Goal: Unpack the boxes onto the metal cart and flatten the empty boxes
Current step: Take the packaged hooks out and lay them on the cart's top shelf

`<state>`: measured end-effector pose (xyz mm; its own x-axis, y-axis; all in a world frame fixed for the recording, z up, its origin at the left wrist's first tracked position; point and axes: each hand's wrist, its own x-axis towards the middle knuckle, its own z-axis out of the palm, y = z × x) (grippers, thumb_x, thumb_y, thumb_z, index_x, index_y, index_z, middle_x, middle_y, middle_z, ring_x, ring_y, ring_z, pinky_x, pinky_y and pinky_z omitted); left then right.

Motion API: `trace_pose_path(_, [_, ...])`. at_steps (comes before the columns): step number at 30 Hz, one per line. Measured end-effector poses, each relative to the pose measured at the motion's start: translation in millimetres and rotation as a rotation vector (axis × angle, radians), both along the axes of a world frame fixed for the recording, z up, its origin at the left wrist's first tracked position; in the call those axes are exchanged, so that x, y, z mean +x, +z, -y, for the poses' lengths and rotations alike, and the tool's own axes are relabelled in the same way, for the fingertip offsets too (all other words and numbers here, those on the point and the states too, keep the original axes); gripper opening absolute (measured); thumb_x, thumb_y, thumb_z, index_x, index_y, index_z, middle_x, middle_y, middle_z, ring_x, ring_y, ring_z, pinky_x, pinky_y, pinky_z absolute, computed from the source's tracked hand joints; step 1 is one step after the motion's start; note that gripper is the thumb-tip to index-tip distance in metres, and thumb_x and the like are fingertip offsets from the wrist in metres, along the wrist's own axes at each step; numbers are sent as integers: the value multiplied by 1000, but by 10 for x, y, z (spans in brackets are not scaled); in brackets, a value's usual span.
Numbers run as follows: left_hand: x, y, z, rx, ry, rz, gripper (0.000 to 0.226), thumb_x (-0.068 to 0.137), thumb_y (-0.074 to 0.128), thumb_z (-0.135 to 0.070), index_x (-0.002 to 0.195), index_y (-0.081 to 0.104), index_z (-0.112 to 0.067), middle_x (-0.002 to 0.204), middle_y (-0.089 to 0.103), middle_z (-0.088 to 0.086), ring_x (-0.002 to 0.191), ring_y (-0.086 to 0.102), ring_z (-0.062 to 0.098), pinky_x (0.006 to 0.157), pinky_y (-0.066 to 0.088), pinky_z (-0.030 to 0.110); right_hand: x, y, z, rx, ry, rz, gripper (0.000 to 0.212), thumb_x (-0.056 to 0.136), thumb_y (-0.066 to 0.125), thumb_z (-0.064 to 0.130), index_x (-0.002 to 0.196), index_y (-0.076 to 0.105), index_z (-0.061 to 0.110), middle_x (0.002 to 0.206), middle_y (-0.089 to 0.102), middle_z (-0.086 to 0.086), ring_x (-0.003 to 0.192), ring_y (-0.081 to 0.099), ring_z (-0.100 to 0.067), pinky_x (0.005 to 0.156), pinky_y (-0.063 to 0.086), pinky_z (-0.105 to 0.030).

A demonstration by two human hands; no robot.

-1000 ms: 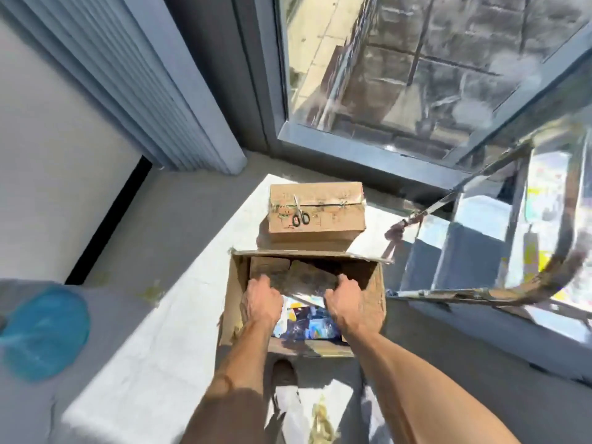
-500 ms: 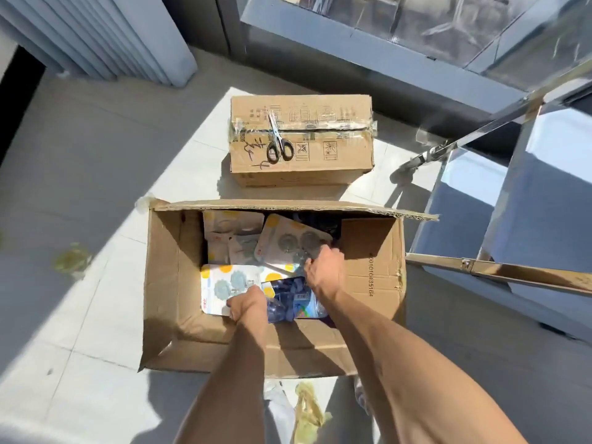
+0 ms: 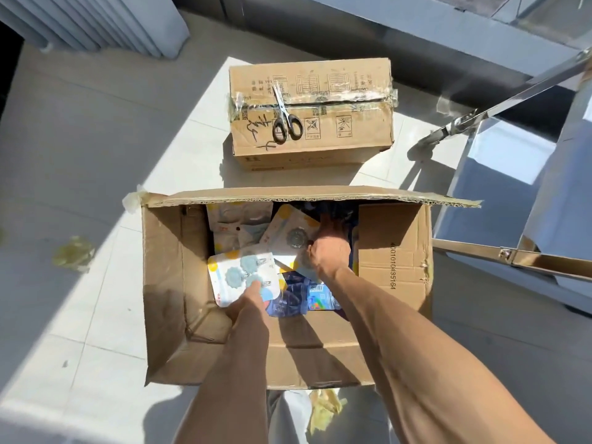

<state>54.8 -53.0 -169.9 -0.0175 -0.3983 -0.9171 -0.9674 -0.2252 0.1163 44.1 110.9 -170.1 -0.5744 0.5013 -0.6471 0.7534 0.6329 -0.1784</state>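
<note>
Both hands are inside the open box [image 3: 320, 354] on the floor, mid-unpacking: left hand [image 3: 246, 302] pinches a blister card [image 3: 243, 274], right hand [image 3: 328, 251] closes its fingers on another card [image 3: 293, 235]. Next, I judge, comes lifting them over to the metal cart [image 3: 512, 193] just right.

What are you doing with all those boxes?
A person is unpacking the open box on the floor. Their left hand holds a white card of blue hooks, and their right hand reaches among the other packets deeper inside. Behind it, a second box is taped shut, with scissors lying on top. The metal cart waits on the right.
</note>
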Motion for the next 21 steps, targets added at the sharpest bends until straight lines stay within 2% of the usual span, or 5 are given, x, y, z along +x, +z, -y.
trace_pose_path(4, [33,117,-163,146,21,-79,40,102,48,-25,134,50,-2,135,55,18,120,54,33,100,42,42,36,49,-8,-35,15,160,43,97,51,33,131,46,8,103,65,-8,93,64,-26,71,51,-30])
trace_pose_path(8, [62,149,-269,27,65,-87,44,101,50,-20,139,43,1,141,47,24,130,46,36,106,37,43,137,101,12,-112,-182,207,41,81,72,47,99,67,10,97,70,-7,93,68,-24,75,54,-28])
trace_pose_path(11, [38,160,-297,-113,90,-129,51,91,62,-4,138,41,1,135,52,24,114,56,34,93,47,42,235,96,81,-134,-237,190,35,86,67,35,104,66,5,106,68,-12,100,67,-29,79,54,-32])
trace_pose_path(15, [-17,317,-351,-161,197,-213,52,82,64,9,131,52,-5,127,58,21,111,60,40,93,50,58,299,143,76,-113,-257,124,22,95,50,19,109,61,5,111,65,-16,102,64,-33,79,50,-34])
trace_pose_path(21, [-117,569,-275,-209,148,-282,12,78,69,4,86,64,-4,96,65,15,91,64,31,78,55,48,209,555,-46,-84,-235,4,16,91,48,15,100,60,9,98,67,-17,89,65,-35,69,49,-33])
